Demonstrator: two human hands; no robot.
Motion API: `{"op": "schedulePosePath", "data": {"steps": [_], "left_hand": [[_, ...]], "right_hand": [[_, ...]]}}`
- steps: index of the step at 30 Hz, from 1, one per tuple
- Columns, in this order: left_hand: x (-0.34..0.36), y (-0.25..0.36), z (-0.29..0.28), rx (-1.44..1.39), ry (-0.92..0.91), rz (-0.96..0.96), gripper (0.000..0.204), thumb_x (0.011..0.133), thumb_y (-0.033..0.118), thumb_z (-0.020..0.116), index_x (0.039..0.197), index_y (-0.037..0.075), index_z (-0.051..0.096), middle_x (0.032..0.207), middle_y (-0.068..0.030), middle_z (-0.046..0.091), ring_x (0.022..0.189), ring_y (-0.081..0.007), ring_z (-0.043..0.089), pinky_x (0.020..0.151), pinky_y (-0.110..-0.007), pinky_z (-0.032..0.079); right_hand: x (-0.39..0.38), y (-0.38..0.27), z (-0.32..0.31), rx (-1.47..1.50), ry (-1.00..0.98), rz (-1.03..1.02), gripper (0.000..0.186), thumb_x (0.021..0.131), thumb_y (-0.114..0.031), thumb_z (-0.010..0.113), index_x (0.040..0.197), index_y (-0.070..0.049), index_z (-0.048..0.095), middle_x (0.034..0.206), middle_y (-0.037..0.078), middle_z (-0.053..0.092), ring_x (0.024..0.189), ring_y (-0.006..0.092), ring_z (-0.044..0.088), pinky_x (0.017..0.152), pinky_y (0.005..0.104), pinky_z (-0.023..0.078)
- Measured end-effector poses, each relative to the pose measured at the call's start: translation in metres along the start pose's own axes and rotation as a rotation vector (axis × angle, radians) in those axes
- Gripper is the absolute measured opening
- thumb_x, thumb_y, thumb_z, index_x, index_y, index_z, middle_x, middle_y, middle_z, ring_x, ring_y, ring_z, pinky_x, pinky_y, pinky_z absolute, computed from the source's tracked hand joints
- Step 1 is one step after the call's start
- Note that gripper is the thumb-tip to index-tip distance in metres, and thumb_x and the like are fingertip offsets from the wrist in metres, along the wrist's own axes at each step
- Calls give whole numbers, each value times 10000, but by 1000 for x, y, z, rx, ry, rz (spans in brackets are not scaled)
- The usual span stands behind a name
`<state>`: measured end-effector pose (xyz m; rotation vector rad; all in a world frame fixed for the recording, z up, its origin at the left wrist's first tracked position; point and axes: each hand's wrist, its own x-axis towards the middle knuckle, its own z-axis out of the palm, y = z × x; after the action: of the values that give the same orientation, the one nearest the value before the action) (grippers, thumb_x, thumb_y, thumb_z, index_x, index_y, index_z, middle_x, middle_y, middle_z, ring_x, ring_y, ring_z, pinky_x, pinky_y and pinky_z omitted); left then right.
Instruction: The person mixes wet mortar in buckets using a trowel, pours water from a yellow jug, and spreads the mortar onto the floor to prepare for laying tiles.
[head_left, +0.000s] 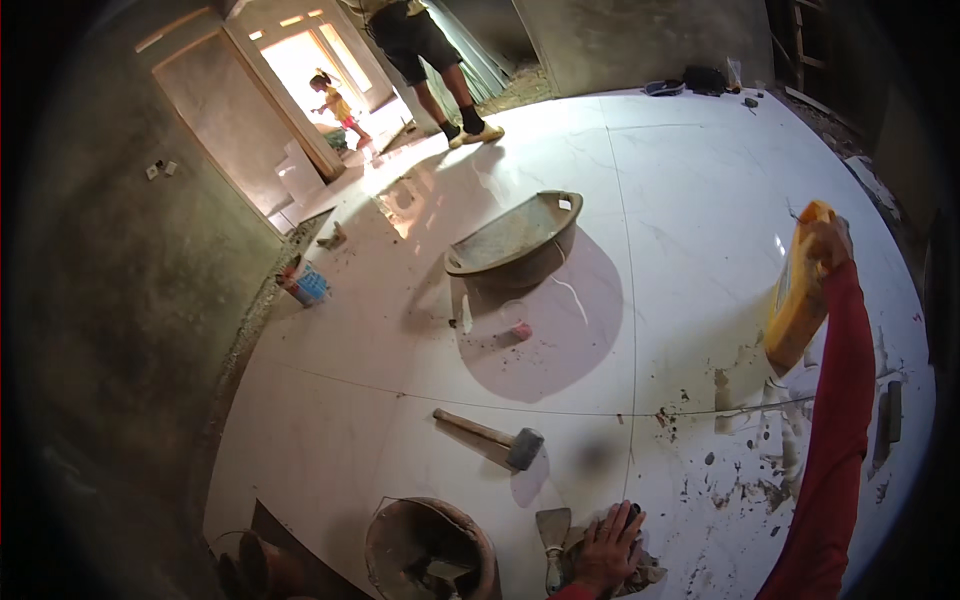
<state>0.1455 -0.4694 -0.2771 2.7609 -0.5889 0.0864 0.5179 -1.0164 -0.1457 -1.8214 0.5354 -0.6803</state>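
My right hand is closed round the top of a yellow jerrycan, which is tilted over the white tiles at the right. My left hand lies flat, fingers stretched out, on a crumpled, dirty rag near the lower edge. A small dark object shows by its fingertips, too hidden to name. Just left of that hand lies a scraper with a flat blade. A mallet with a wooden handle and dark head rests farther off on the floor.
A mortar-stained bucket stands at lower left of centre. A shallow basin sits mid-floor, with a red object nearby. Mortar smears the tiles at right. One person stands at the back; a smaller person is by the doorway.
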Motion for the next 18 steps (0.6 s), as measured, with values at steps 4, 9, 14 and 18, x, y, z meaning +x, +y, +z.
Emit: {"op": "schedulePosePath", "data": {"steps": [4, 9, 14, 18], "left_hand": [[-9, -4, 5, -71, 20, 7, 603, 905, 384, 583, 1465, 241, 410, 1545, -87, 358, 1409, -233, 368, 1080, -498, 342], [-18, -8, 19, -72, 104, 30, 573, 903, 414, 575, 1426, 215, 450, 1536, -98, 361, 1422, -247, 341, 1110, -521, 296], [-32, 6, -8, -113, 156, -32, 684, 919, 474, 553, 1470, 112, 370, 1548, -190, 300, 1409, -305, 341, 1110, -490, 296], [-94, 32, -120, -877, 307, 110, 991, 852, 423, 704, 1529, -7, 123, 1565, -267, 183, 1452, -360, 229, 1169, -393, 241]], "right_hand": [[-85, -12, -20, 387, -134, -38, 671, 845, -291, 647, 1371, 1, 351, 1107, 139, 558, 934, 239, 578, 793, 353, 523], [-210, -127, -29, 222, 106, -203, 710, 891, -248, 607, 1459, -6, 257, 1175, 111, 518, 1019, 184, 556, 873, 294, 494], [-327, -252, -82, 404, -306, -284, 576, 931, -151, 544, 1455, -10, 351, 1262, 148, 525, 1114, 219, 551, 948, 347, 471], [-421, -339, -107, 175, -309, -418, 492, 931, -139, 547, 1390, -16, 421, 1276, 144, 544, 1101, 223, 573, 927, 346, 488]]}}
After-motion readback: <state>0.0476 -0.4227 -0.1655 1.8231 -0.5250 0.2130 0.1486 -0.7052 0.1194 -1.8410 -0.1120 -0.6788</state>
